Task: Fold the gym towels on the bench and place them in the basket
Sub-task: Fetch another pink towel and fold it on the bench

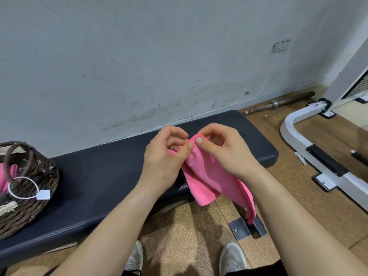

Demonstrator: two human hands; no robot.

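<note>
Standing on the counter (103, 176) at left, the basket (42, 198) already holds pink cloth (4, 180). Left hand (165, 156) and right hand (225, 150) each pinch the towel (207, 176) at its top edge; it hangs past the counter front. Folding step. Next: align corners, crease.

Views: one, the camera worn on your head.
Position: you stand at the long near side of the bench (111, 176), looking over it.
Facing: forward and down, toward the wall (139, 56) behind the bench.
Nearness: close; your left hand (165, 156) and right hand (225, 150), both pinching the pink towel (205, 176), sit mid-frame.
Edges: the basket (29, 214) is cut off at left, your shoes (232, 257) at the bottom.
</note>
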